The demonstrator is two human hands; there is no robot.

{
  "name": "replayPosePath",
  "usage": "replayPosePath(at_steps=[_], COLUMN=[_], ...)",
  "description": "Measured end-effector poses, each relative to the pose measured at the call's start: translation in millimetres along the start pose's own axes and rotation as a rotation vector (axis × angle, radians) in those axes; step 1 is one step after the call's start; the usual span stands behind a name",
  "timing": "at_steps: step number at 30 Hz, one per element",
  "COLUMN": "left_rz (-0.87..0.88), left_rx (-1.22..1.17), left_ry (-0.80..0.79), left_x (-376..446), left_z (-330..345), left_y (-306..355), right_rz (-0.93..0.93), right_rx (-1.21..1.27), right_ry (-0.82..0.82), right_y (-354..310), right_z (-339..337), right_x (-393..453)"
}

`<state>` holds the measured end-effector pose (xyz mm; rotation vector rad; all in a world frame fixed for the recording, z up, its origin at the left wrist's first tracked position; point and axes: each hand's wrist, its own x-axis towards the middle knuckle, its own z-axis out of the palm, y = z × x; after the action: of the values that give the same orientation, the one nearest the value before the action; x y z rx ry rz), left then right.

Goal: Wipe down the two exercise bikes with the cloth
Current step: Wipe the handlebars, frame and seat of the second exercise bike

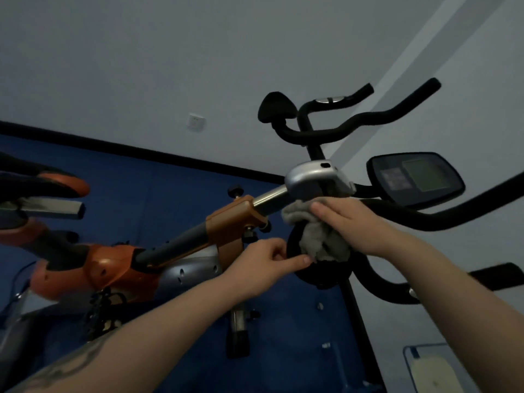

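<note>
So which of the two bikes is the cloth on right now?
The orange-framed bike: the right hand presses the grey cloth against a black part by its silver stem cover. The all-black bike behind is untouched.

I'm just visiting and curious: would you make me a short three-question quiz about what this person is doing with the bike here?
1. True or false: the right hand presses the grey cloth against the bike with flat fingers.
2. What colour is the frame of the bike on the left?
3. What does the left hand touch? A. the display console B. the round black pad under the cloth C. the wall socket

Key: 1 true; 2 orange; 3 B.
</note>
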<state>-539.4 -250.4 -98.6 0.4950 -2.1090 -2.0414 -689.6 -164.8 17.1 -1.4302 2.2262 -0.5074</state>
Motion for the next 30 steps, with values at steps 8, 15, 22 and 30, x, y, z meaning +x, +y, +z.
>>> replayPosePath(at_steps=[8,15,22,30], left_rz=[0.148,0.202,0.231,0.229], left_rx=[-0.135,-0.208,-0.098,-0.096], left_ry=[-0.060,-0.178,-0.243,-0.314], left_x=[20,32,45,55], left_z=[-8,-21,-21,-17], left_y=[18,33,40,42], right_rz=[0.452,0.629,0.849,0.892], right_rx=[0.127,0.232,0.261,0.547], right_ry=[0.484,0.767,0.909,0.984], right_y=[-9,-30,-33,-49], right_z=[49,93,91,103], right_x=[-26,-63,-38,-52])
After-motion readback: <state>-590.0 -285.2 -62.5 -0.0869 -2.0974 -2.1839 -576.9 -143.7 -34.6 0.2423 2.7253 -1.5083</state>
